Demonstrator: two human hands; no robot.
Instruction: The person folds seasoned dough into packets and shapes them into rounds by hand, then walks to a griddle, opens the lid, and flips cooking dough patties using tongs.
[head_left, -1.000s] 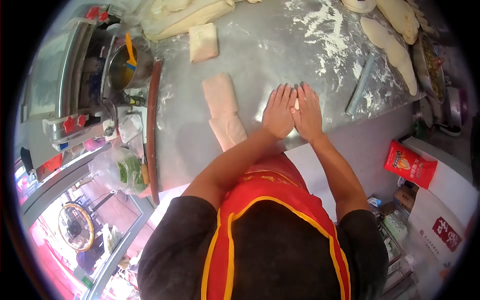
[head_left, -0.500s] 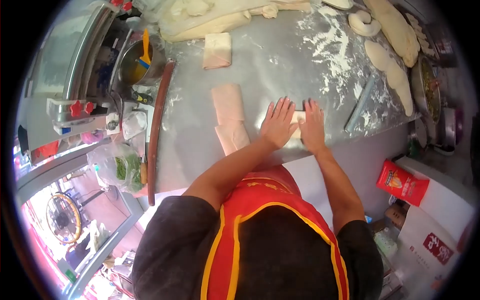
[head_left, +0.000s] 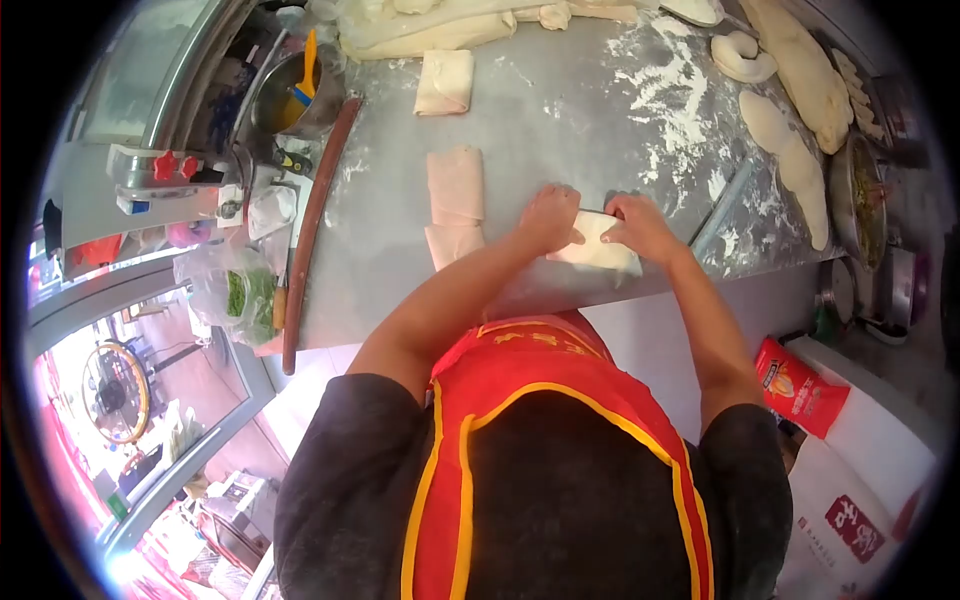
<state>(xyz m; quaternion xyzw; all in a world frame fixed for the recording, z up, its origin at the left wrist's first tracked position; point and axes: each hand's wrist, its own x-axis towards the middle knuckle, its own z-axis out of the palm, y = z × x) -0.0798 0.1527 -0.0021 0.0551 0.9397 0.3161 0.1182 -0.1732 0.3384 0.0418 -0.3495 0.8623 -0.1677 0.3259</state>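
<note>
Two hands [head_left: 549, 218] [head_left: 643, 231], four dough rectangles [head_left: 598, 248] [head_left: 445, 80] [head_left: 456, 187] [head_left: 452, 243]

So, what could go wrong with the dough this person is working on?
The dough piece might tear or stretch unevenly, since the left hand and right hand both hold it. It also sits close to the front edge of the metal tabletop, so it could slip over. And the left forearm partly covers the nearer pink dough sheet from view, so it might brush it.

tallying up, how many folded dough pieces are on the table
4: front piece gripped by both hands; near-left piece and mid-left piece, touching; far-left piece beyond them. Others may be hidden.
</note>
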